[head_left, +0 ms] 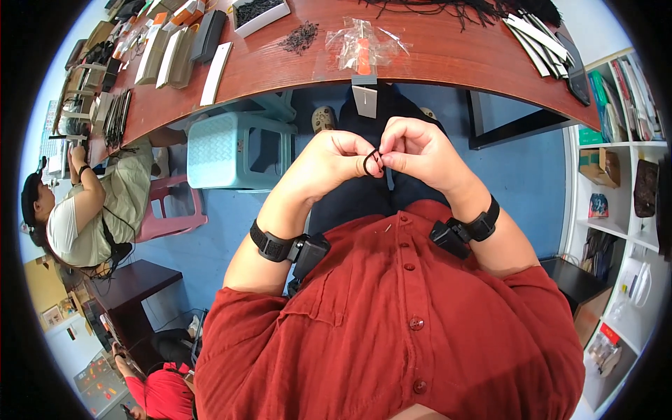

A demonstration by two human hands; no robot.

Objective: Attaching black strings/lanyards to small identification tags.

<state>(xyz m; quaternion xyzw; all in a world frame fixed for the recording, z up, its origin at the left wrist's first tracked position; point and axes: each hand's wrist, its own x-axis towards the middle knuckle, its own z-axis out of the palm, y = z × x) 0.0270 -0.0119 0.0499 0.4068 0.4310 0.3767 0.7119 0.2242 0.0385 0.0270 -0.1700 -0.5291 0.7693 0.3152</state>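
Note:
Above my lap, my left hand (pixel 341 159) and my right hand (pixel 424 152) meet, fingertips almost touching. Between them is a thin black cord loop (pixel 366 166), which looks like an elastic hair tie. Its ring curves around the left fingertips, and the right thumb and forefinger pinch its upper side. Both hands are closed on it; the exact spot of the pinch is partly hidden by the fingers. Just beyond the hands, a pale flat card (pixel 365 102) hangs at the table's edge beneath a grey clamp-like block (pixel 364 80).
The red-brown table (pixel 280 66) carries crumpled clear plastic (pixel 348 43), a pile of black loops (pixel 299 38), a white box (pixel 261 22) of black pieces and white strips (pixel 537 43). A turquoise stool (pixel 227 150) stands left. One co-worker (pixel 84 217) sits farther left. Shelves (pixel 616 147) line the right.

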